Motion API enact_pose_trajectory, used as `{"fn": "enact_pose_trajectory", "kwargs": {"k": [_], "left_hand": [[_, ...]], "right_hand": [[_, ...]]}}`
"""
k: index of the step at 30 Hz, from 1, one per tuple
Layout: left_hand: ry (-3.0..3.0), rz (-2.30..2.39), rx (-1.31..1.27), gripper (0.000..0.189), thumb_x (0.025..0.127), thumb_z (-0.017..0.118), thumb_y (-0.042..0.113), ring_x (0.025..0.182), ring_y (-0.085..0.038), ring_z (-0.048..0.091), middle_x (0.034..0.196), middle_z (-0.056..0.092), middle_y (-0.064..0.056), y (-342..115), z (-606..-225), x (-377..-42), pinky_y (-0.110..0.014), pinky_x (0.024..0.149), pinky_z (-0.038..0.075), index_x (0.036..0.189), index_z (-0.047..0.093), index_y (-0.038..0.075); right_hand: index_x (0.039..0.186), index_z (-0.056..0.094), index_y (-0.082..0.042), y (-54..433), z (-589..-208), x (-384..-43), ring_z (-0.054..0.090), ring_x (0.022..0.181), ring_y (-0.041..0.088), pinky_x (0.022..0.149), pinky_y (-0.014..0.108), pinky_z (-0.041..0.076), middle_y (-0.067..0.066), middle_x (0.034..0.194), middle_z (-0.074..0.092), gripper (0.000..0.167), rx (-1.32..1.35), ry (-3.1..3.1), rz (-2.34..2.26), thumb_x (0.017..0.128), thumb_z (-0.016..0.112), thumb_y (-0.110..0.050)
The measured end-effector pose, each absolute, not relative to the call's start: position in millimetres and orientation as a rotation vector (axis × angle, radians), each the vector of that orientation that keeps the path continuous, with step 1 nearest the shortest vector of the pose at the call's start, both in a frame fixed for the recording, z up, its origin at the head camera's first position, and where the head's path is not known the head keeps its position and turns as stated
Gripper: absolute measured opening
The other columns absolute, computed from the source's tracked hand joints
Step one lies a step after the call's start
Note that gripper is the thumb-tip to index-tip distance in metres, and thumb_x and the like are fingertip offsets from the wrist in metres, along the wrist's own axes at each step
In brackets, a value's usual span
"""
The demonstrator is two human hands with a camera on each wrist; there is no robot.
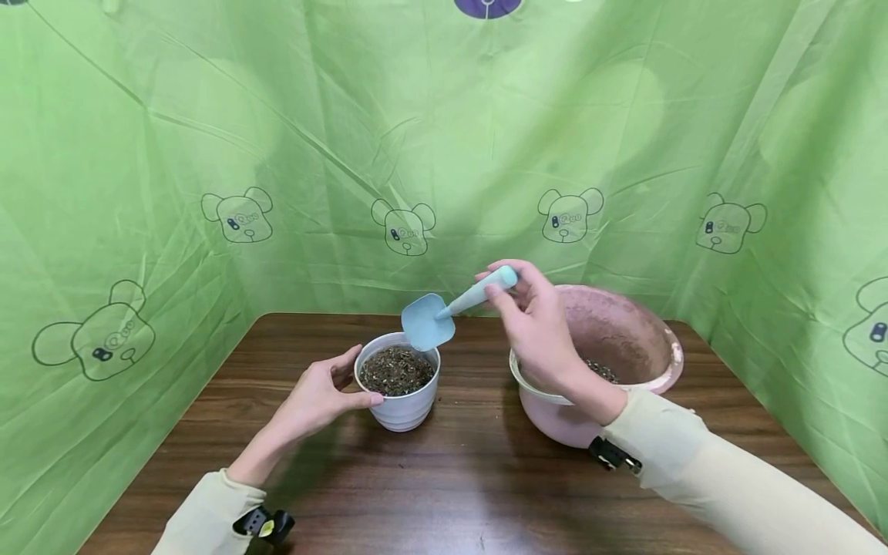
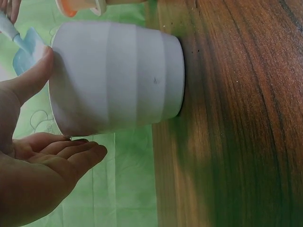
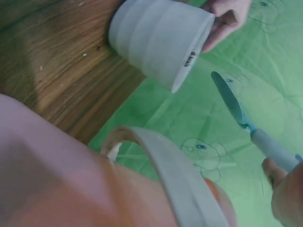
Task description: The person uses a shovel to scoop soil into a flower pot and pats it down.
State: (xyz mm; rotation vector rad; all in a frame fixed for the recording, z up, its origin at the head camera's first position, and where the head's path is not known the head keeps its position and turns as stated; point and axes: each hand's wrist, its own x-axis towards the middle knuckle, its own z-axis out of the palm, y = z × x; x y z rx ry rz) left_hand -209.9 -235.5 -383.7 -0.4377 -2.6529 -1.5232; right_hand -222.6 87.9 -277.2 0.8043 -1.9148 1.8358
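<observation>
A white ribbed flowerpot (image 1: pixel 402 412), filled with dark soil (image 1: pixel 397 371), stands upright on the table. My left hand (image 1: pixel 315 397) holds it by the side, the thumb on the near rim and the fingers around the far left. In the left wrist view the same pot (image 2: pixel 113 78) shows its stepped wall. With my right hand (image 1: pixel 537 324) I grip the handle of a small light-blue trowel (image 1: pixel 428 322). Its blade is raised over the pot's back right rim, and no soil is seen on it. The trowel (image 3: pixel 229 97) appears edge-on in the right wrist view.
At the right stands a large pink basin (image 1: pixel 555 424) with soil (image 1: pixel 600 371) inside, partly hidden by my right hand and forearm. The wooden table (image 1: pixel 444 493) carries a few crumbs. Green cloth (image 1: pixel 451 154) with bear outlines encloses the back and sides.
</observation>
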Motion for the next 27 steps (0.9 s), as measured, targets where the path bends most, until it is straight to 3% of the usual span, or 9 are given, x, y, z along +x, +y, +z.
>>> {"fn": "enact_pose_trajectory", "kwargs": {"k": [4, 10, 16, 27], "left_hand": [[-2.671, -1.483, -0.424, 0.099, 0.084, 0.092, 0.025, 0.141, -0.041, 0.047, 0.16, 0.039, -0.027, -234.9, -380.9, -210.8, -0.048, 0.114, 0.04, 0.157, 0.035, -0.012], [-2.657, -1.447, -0.433, 0.1, 0.084, 0.092, 0.028, 0.144, -0.04, 0.044, 0.162, 0.037, -0.024, -230.0, -368.8, -212.6, -0.047, 0.115, 0.039, 0.159, 0.036, -0.008], [-2.678, -1.236, -0.396, 0.101, 0.081, 0.093, 0.038, 0.146, -0.036, 0.043, 0.16, 0.046, -0.016, -215.0, -347.1, -214.1, -0.053, 0.118, 0.038, 0.159, 0.042, 0.0], [-2.636, -1.303, -0.553, 0.102, 0.078, 0.094, 0.044, 0.146, -0.025, 0.046, 0.157, 0.051, -0.004, -151.8, -319.4, -208.2, -0.046, 0.118, 0.04, 0.16, 0.045, 0.01]], "right_hand": [[0.128, 0.057, 0.01, 108.0, -264.2, -222.0, 0.074, 0.106, 0.024, 0.095, 0.038, 0.059, 0.019, 0.119, 0.072, 0.023, 0.674, -1.841, 2.016, 0.106, 0.057, 0.004], [0.122, 0.062, 0.003, 149.8, -246.7, -222.0, 0.076, 0.102, 0.023, 0.093, 0.04, 0.057, 0.01, 0.111, 0.077, 0.017, 0.622, -1.744, 2.15, 0.106, 0.059, 0.0], [0.122, 0.062, 0.004, 191.9, -238.2, -221.3, 0.077, 0.1, 0.024, 0.092, 0.039, 0.056, 0.014, 0.111, 0.077, 0.019, 0.619, -1.704, 2.191, 0.105, 0.063, -0.004], [0.12, 0.064, 0.006, 259.6, -241.7, -218.6, 0.077, 0.098, 0.023, 0.088, 0.036, 0.057, 0.015, 0.111, 0.077, 0.018, 0.653, -1.768, 2.062, 0.104, 0.062, 0.001]]}}
